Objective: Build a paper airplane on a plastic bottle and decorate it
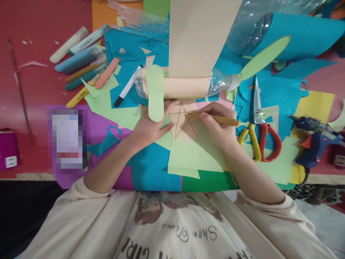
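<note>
A plastic bottle (185,86) wrapped in peach paper lies crosswise, with a long peach paper wing (199,36) reaching away from me. A shorter peach wing (179,126) extends toward me and bears a brown outlined star. In my right hand (219,124) is a mustard-brown marker (228,120), its tip on the star's lines. My left hand (149,126) rests with fingers stretched and thumb apart, touching the short wing's left edge. A pale green paper strip (155,93) on the bottle's base end partly covers its fingers. At the neck sits a green paper blade (265,57).
Several markers (81,64) lie at the upper left, above a phone (67,140). Right of my right hand are red-and-yellow-handled scissors (258,126) and a blue glue gun (318,144). A larger bottle with blue paper (299,36) lies at the upper right. Paper scraps cover the table.
</note>
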A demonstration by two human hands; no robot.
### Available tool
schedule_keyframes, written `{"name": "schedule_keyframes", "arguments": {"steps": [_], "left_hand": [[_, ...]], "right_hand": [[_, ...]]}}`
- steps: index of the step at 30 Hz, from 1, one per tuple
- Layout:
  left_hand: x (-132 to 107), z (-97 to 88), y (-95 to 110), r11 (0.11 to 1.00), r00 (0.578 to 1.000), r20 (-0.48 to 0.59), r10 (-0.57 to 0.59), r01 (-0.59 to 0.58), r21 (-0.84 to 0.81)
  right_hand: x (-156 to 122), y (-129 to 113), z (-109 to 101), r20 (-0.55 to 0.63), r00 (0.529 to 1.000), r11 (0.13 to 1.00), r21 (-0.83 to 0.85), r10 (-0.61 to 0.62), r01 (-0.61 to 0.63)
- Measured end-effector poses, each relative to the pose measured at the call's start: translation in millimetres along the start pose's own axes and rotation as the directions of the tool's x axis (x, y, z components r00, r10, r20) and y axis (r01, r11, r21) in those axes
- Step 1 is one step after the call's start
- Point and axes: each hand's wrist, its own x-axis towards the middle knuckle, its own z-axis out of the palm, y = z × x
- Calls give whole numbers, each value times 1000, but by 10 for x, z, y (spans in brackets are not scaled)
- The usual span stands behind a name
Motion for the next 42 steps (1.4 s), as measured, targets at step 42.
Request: {"name": "schedule_keyframes", "arguments": {"steps": [42], "left_hand": [[10, -6, 1, 1000, 1000, 9, -15, 15, -20]], "right_hand": [[-22, -53, -56, 45, 996, 995, -68, 75, -72]]}}
